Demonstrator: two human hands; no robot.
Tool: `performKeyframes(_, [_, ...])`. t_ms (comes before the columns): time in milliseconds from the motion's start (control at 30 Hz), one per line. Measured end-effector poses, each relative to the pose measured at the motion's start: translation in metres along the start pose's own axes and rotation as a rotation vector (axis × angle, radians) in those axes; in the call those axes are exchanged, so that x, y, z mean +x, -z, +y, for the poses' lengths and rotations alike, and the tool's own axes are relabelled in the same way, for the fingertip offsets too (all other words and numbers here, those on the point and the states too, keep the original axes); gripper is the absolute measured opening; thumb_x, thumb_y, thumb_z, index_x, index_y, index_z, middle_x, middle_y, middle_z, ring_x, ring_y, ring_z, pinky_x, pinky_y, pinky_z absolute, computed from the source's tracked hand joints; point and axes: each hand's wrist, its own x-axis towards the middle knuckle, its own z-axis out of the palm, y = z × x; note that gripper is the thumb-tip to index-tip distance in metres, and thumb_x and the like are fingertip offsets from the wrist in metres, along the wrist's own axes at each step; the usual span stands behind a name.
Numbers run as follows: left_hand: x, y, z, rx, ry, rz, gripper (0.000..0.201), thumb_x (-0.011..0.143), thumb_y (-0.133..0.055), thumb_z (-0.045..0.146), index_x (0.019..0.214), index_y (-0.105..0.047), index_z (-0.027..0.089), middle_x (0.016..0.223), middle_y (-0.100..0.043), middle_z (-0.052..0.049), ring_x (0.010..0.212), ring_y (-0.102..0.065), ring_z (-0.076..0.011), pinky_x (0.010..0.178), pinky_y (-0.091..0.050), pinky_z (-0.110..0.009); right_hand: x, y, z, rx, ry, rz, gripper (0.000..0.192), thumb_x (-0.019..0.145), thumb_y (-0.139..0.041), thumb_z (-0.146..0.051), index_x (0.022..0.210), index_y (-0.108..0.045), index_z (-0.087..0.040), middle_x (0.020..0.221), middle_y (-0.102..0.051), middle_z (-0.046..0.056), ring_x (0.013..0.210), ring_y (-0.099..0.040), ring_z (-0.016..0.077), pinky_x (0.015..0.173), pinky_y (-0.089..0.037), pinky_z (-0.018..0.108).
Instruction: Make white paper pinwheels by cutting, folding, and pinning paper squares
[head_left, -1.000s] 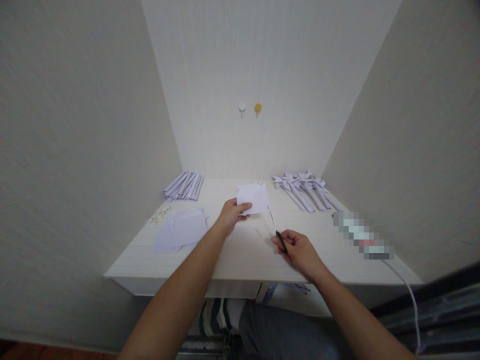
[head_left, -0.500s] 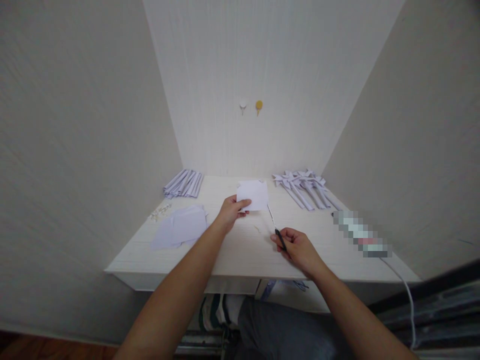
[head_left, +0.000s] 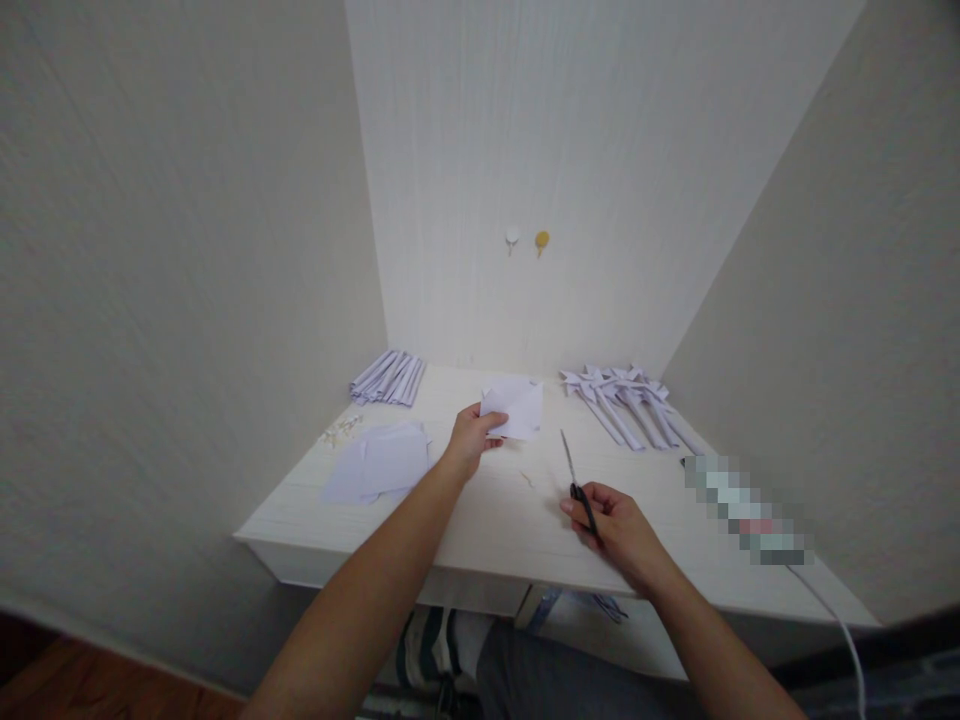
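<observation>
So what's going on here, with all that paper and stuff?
A person is sitting at a white desk with paper and scissors. The left hand holds up a piece of white paper, and the right hand holds black-handled scissors, with the blades apart from the paper. Flat sheets lie on the left, rolled paper tubes behind them, and paper pinwheel shapes on sticks at the back right.

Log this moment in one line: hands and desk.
left hand: holds paper sheet | right hand: holds scissors, apart from sheet | desk: loose sheets, paper tubes left; paper pinwheels right
</observation>
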Motion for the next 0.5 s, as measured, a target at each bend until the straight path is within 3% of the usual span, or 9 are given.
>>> performKeyframes(300, [0.002,0.001,-0.005,0.070,0.063,-0.128,0.037,0.098,-0.066,0.036,0.129,-0.063,0.016,0.127,-0.066,-0.011,0.107,-0.068,-0.0243,0.089,-0.060,-0.045,0.012,0.008,0.014,0.236,0.118,0.292,0.048,0.050,-0.099,-0.043,0.074,-0.066,-0.019,0.063,-0.068,-0.001,0.045,-0.048,0.0076,0.040,-0.031,0.021])
performKeyframes(500, [-0.001,0.001,-0.007,0.090,0.078,-0.254,0.022,0.097,-0.067,0.033,0.108,-0.067,0.014,0.099,-0.070,-0.005,0.080,-0.067,-0.0155,0.071,-0.059,-0.032,0.013,0.008,0.011,0.318,0.146,0.353,0.046,0.050,-0.101,-0.037,0.076,-0.067,-0.018,0.055,-0.065,-0.002,0.044,-0.049,0.0078,0.037,-0.028,0.019])
